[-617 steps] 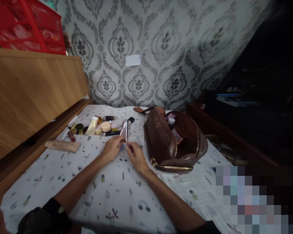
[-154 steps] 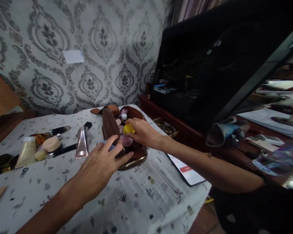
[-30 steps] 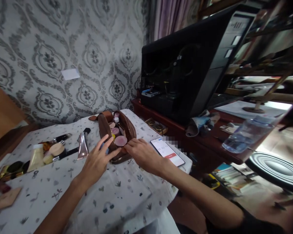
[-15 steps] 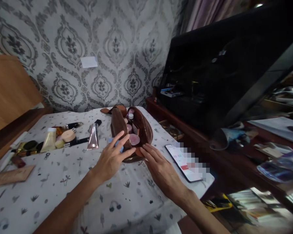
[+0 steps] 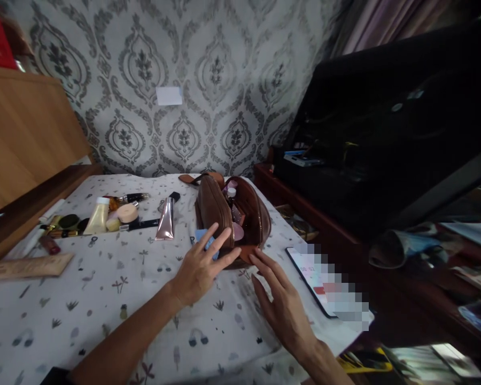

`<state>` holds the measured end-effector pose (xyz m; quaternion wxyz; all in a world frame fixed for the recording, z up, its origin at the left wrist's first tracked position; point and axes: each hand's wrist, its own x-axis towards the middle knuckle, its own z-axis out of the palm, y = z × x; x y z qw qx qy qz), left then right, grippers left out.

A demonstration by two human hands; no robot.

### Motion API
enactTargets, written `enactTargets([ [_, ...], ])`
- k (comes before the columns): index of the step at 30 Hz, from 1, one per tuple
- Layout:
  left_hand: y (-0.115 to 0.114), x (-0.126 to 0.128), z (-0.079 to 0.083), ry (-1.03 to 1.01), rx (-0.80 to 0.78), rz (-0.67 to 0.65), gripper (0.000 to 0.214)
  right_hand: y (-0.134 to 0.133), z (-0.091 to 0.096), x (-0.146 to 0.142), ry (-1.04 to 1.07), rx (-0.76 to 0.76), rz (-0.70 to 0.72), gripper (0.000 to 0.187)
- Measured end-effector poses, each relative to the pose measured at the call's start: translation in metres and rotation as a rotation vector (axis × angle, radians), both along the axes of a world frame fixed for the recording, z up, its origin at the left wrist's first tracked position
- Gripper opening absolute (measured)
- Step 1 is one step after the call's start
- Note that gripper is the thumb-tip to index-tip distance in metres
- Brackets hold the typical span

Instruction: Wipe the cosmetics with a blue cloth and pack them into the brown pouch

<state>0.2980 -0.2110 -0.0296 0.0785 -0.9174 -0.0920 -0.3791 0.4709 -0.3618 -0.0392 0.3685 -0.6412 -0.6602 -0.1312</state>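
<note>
A brown zippered cosmetic bag (image 5: pixel 211 206) lies unzipped on the cloth-covered table, its mouth gaping. Inside it I see a small bottle with a white cap (image 5: pixel 231 192), a pink round item (image 5: pixel 238 231) and other partly hidden things. My left hand (image 5: pixel 196 270) is open, with spread fingertips against the bag's near left side. A light blue item (image 5: pixel 201 235) shows behind those fingers. My right hand (image 5: pixel 282 302) is also open, fingers stretched out and the fingertips at the near end of the bag. Nothing is visibly held in either hand.
Left of the bag lie a pink metallic tube (image 5: pixel 166 219), a cream tube (image 5: pixel 98 218), a round compact (image 5: pixel 127 213) and several other cosmetics. A phone (image 5: pixel 304 270) lies on the right. Beyond the table's right edge stands a large black screen (image 5: pixel 369 144).
The view has shifted left, so the bag and hands appear farther right. My right thumb has moved away from the fingers. My left fingers remain spread at the bag.
</note>
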Motion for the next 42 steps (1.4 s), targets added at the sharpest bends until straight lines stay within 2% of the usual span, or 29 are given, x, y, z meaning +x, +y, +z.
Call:
enactTargets([
  [5,0.0,-0.002,-0.005,0.003,-0.01,0.008,0.066,0.001,0.003,-0.019,0.039,0.103,0.004,0.038],
  [12,0.004,0.0,-0.011,-0.007,-0.005,-0.021,0.053,0.019,0.01,-0.048,0.105,0.131,0.164,0.034],
  [18,0.02,-0.007,-0.015,-0.09,0.075,-0.082,0.048,0.04,0.021,-0.058,0.187,0.172,0.258,0.03],
  [25,0.045,-0.017,-0.021,-0.094,0.018,-0.005,0.042,0.071,0.027,-0.074,0.261,0.169,0.342,0.026],
  [31,0.08,-0.037,-0.022,-0.047,-0.11,0.216,0.042,0.112,0.018,-0.095,0.429,0.041,0.382,0.025],
  [37,0.116,-0.065,-0.025,-0.13,-0.247,0.514,0.048,0.154,-0.021,-0.115,0.595,-0.123,0.42,0.025],
  [42,0.142,-0.092,-0.028,-0.271,-0.308,0.701,0.049,0.161,-0.043,-0.111,0.697,-0.246,0.421,0.018],
])
